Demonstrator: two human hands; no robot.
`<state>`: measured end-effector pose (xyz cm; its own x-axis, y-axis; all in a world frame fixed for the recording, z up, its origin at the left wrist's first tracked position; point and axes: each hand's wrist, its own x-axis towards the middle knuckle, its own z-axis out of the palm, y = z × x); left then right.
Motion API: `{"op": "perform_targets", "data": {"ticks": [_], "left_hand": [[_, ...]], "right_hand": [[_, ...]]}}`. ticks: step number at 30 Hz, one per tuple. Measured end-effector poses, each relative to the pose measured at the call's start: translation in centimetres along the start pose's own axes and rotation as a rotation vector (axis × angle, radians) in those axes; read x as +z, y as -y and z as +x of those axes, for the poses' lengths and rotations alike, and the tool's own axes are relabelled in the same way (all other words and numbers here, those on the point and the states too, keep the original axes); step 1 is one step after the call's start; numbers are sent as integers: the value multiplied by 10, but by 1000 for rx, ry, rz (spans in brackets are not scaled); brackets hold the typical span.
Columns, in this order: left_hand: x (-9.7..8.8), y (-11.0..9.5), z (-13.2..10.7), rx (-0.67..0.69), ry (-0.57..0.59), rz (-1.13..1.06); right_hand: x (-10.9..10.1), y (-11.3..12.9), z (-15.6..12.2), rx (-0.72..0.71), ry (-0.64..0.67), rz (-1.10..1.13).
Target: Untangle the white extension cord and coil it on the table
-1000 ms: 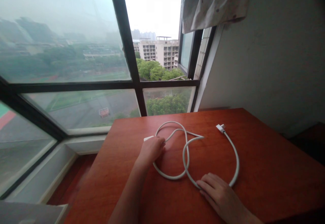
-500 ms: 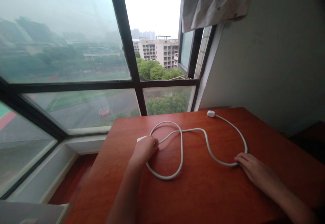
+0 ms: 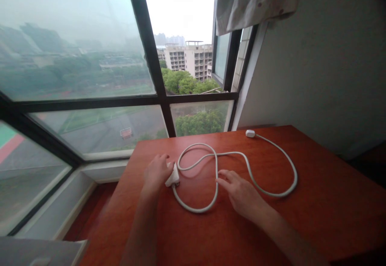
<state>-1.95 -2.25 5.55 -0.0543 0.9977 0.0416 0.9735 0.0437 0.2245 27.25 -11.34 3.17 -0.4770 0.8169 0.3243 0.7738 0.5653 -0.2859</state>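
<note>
A white extension cord [image 3: 196,209] lies on the reddish wooden table [image 3: 193,240], looped in the middle and curving to the right. Its larger white end block [image 3: 173,176] sits at the left, beside my left hand [image 3: 155,173]. The thumb of that hand is at the block's upper edge, and the fingers are spread apart. My right hand [image 3: 244,195] is at the right side of the loop. Its thumb and forefinger are apart at the cord, and whether they touch it is hard to tell. A small white plug end [image 3: 250,133] rests near the far edge.
Dark-framed windows [image 3: 164,113] stand behind the table's far and left edges. A bare wall [image 3: 316,77] runs along the right, with a light curtain [image 3: 256,4] hanging above. A grey-white surface [image 3: 39,252] is at the lower left.
My right hand has let go of the right-hand bend of the cord and moved left to the loop. My left hand has shifted left off the cord, uncovering the end block.
</note>
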Motion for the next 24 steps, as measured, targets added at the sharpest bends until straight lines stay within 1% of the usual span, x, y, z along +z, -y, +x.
{"op": "perform_targets", "data": {"ticks": [1,3,4,6,11,13,15,17,21,22,24], "left_hand": [[0,2,0,-46,56,39],[1,4,-1,-80,172,85],[2,4,-1,-82,208,101],[4,2,-2,-83,240,123],[6,-1,-3,-51,236,100],[6,-1,-4,-57,217,80],[5,-2,-4,-61,202,66],[6,-2,-3,-59,202,67],[8,2,-2,-44,197,83],[8,3,-2,-41,176,89],[6,1,-8,-22,97,112]], "right_hand": [[7,2,5,-12,21,-4],[19,2,11,-28,34,21],[23,1,12,-33,25,52],[26,2,13,-41,-32,132],[21,17,16,-79,-248,271],[18,26,20,-63,-319,293],[17,35,26,-44,-362,315],[17,44,33,-30,-374,335],[23,52,42,-8,-335,362],[26,52,42,-1,-316,366],[30,52,41,11,-275,368]]}}
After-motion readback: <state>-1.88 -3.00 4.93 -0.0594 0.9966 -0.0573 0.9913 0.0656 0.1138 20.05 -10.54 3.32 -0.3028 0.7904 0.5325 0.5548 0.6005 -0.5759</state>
